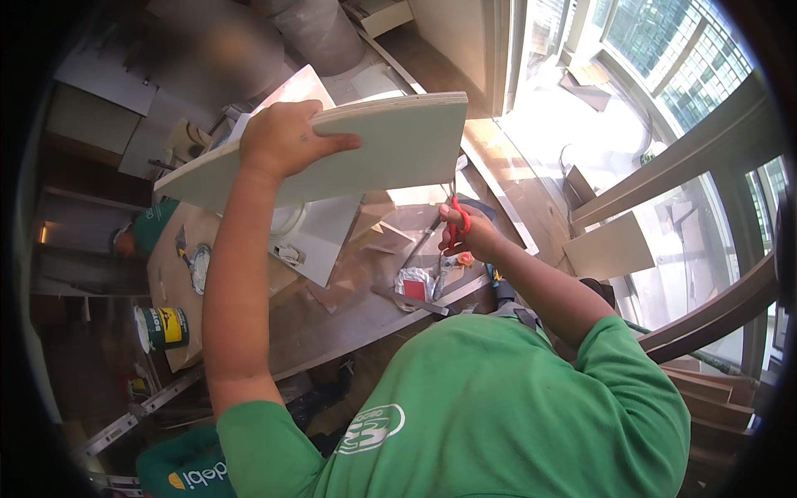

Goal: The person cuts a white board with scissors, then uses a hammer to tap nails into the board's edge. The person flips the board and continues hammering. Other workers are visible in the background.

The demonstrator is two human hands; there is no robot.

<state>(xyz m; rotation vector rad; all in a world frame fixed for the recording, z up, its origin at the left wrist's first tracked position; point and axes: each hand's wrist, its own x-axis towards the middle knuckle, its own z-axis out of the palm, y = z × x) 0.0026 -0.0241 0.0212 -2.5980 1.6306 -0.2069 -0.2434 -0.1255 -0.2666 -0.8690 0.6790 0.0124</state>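
Note:
My left hand (286, 139) grips the upper edge of a long pale grey-green board (398, 148), thumb lying over its near face and fingers behind it. The board is held up on edge above the worktable. At the board's right end, my right hand (475, 231) has its fingers in the handles of red-handled scissors (457, 222). Their blades point up at the board's lower right corner; whether they touch it I cannot tell.
Below the board, a worktable (332, 328) carries a white panel (328, 249), a plastic-wrapped bundle (413, 286) and a dark metal strip (407, 300). A tub (163, 329) stands at its left edge. A co-worker's green sleeve (156, 220) shows farther left. Tall windows (664, 50) are at right.

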